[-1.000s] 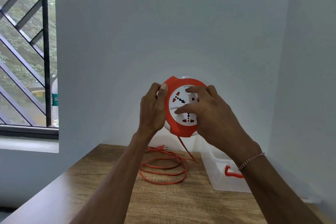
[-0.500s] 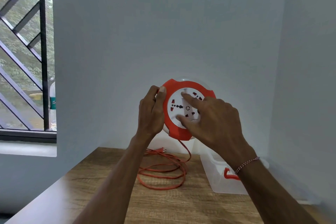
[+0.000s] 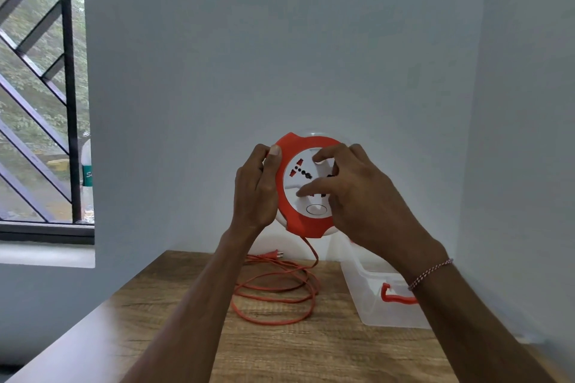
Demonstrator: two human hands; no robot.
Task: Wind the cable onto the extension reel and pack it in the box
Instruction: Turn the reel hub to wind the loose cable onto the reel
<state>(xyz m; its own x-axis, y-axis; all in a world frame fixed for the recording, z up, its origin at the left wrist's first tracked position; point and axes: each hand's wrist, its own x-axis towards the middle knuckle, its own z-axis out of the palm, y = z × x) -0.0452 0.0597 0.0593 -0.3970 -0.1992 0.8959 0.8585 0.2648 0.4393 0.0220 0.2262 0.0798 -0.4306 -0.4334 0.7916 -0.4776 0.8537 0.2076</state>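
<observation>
Right now the left hand (image 3: 255,193) grips the left rim of the round orange-and-white plastic extension reel (image 3: 303,190), thumb hooked over the front edge and fingers curled behind, holding it up in mid-air at the centre of the frame, socket face toward the camera. Over on the other side, the right hand (image 3: 357,196) lies across that white socket face with its fingers bent and fingertips (image 3: 318,157) pressing on it, the thumb reaching in lower down; a thin red-and-white thread bracelet (image 3: 431,274) circles that wrist. From the bottom of the reel the thin orange cable (image 3: 277,298) drops down and lies in loose loops on the wood-grain tabletop (image 3: 311,351), just below the hands, its orange plug (image 3: 272,255) resting near the back wall. Just right of the loops sits the clear plastic storage box with an orange handle (image 3: 373,305), partly hidden by the right forearm. At the upper left, a black barred window (image 3: 67,87) shows green trees.
</observation>
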